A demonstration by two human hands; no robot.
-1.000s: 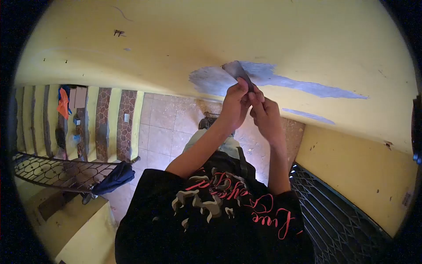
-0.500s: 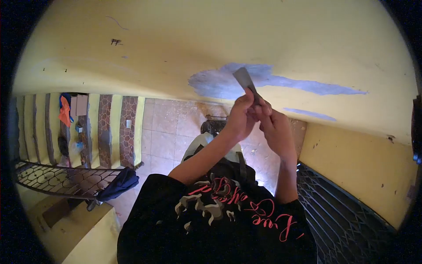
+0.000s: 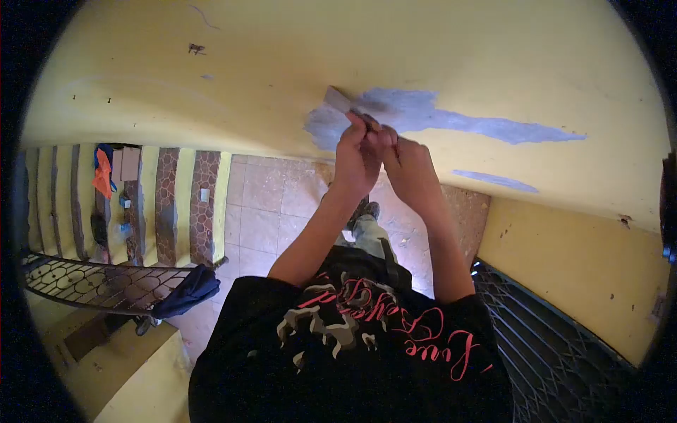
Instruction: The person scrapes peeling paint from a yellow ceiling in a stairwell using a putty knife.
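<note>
My left hand [image 3: 357, 161] and my right hand [image 3: 411, 170] are closed together round the handle of a putty knife [image 3: 338, 100]. The knife's broad, flat blade points up and to the left, at the upper left edge of a bluish-grey bare patch [image 3: 479, 127] in the yellow wall [image 3: 268, 63]. The blade appears to touch the wall there. My fingers cover most of the handle. Below the long patch lies a smaller grey strip [image 3: 495, 180].
Stairs [image 3: 168, 204] descend at the left, with an orange cloth [image 3: 102, 173] and boxes on them. A dark garment [image 3: 189, 291] hangs on the metal railing [image 3: 92, 285]. A folding metal gate [image 3: 543, 331] stands at the right. Tiled floor [image 3: 257, 218] lies below my arms.
Both hands have moved left with the putty knife, and its blade has gone from the middle of the grey patch to its upper left edge. The blade now tilts further left.
</note>
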